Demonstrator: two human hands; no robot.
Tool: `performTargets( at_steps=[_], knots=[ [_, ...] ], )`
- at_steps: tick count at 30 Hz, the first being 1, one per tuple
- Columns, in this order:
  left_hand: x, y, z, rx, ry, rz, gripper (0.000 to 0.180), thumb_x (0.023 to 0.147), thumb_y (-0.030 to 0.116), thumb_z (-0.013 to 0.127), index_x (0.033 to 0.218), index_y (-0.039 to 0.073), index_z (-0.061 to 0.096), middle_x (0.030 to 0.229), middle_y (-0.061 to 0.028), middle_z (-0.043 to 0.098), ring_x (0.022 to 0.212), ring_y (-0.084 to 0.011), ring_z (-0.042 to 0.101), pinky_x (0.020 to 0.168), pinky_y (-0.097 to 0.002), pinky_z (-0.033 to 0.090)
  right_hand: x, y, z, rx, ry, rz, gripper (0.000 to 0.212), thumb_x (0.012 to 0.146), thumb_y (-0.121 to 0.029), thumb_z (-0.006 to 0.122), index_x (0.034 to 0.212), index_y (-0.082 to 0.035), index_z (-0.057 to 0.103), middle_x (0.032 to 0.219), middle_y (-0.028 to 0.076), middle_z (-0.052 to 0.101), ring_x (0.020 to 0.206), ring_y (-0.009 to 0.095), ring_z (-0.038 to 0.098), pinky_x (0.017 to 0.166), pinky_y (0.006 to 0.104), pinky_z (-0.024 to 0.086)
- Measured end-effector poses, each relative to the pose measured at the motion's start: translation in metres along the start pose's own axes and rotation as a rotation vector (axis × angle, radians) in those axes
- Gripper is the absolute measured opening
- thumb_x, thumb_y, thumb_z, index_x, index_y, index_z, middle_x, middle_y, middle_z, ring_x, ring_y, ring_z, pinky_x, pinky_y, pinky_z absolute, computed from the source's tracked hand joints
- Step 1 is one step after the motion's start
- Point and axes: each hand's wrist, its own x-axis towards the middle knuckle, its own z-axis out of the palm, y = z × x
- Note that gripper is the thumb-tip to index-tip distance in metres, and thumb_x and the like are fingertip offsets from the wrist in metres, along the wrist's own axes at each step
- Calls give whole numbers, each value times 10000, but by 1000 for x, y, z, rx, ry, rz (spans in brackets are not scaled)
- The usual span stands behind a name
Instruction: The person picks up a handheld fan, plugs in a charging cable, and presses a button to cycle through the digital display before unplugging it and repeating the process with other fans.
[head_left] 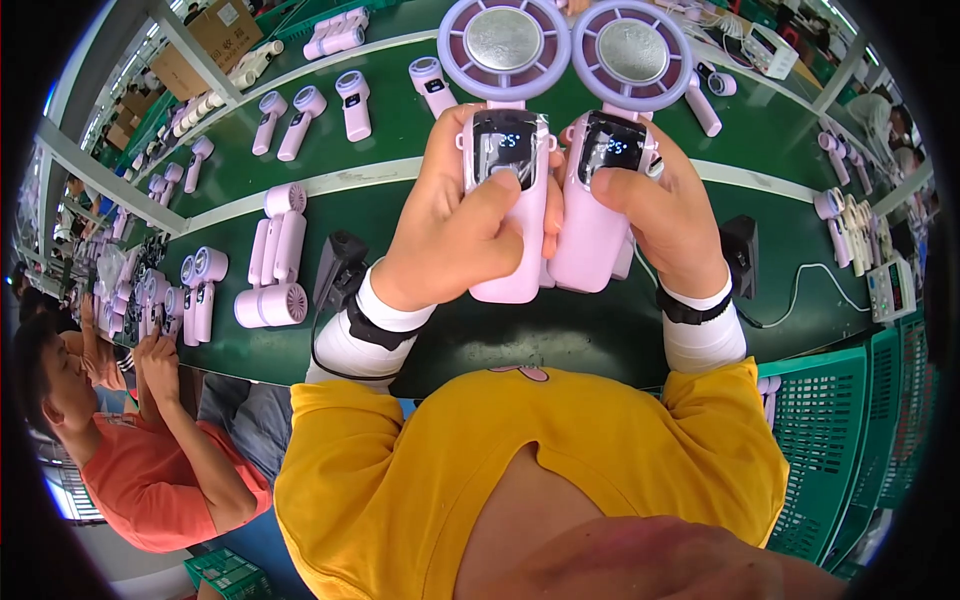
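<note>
Side by side above the green table, I hold two pink handheld fans upright with their round heads pointing away from me. My left hand [435, 225] is closed round the left fan [512, 265], its thumb on the lower edge of the dark display. Round the right fan [590, 245] my right hand [672, 200] is closed in the same way, thumb on the display's lower left. Both displays are lit with pale digits. Each head has a lilac spoked ring around a silvery disc. The fingers behind the handles are mostly hidden, and more pink parts show beneath the right fan.
Several pink fans lie left of my hands in a cluster [275, 255]. Others lie along the conveyor [390, 130] beyond a pale rail. A co-worker in an orange shirt [165, 470] sits at left. Green crates [820, 440] stand at right, near a small white meter [890, 290] with a cable.
</note>
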Motion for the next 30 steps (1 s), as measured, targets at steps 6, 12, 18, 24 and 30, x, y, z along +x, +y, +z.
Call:
performTargets(
  at_steps=[6, 12, 18, 24, 30],
  knots=[
    [1, 3, -4, -89, 12, -86, 466, 661, -93, 388, 1091, -25, 223, 767, -115, 524, 650, -168, 536, 629, -276, 449, 0, -4, 3, 83, -66, 75, 312, 745, -75, 500, 1035, 22, 438, 848, 94, 559, 748, 157, 554, 690, 290, 451],
    [-2, 1, -5, 109, -4, -13, 493, 653, -95, 389, 1110, -41, 210, 766, -102, 516, 648, -150, 533, 642, -257, 444, 0, -2, 5, 35, -52, 73, 377, 704, -118, 523, 1050, 9, 441, 939, 105, 540, 816, 168, 538, 754, 298, 433],
    [-3, 5, -3, 113, -46, 12, 517, 640, -111, 385, 1118, -49, 199, 767, -91, 513, 661, -130, 526, 656, -247, 433, -2, 0, 2, 0, -58, 38, 382, 704, -124, 529, 1050, 11, 440, 940, 106, 542, 806, 166, 538, 746, 296, 436],
    [-5, 2, -2, 15, -61, 45, 512, 630, -123, 381, 1104, -48, 201, 776, -96, 514, 674, -132, 526, 672, -258, 430, -3, -2, 4, -18, -69, 24, 391, 707, -138, 539, 1054, 14, 441, 940, 101, 544, 801, 166, 539, 745, 293, 436],
    [-3, 3, -3, 33, -61, 13, 502, 636, -126, 366, 1096, -33, 189, 772, -105, 516, 670, -145, 523, 671, -274, 432, -1, 1, 0, -26, -56, -26, 328, 751, -85, 522, 1047, 27, 435, 869, 85, 554, 770, 146, 542, 714, 280, 435]
  ],
)
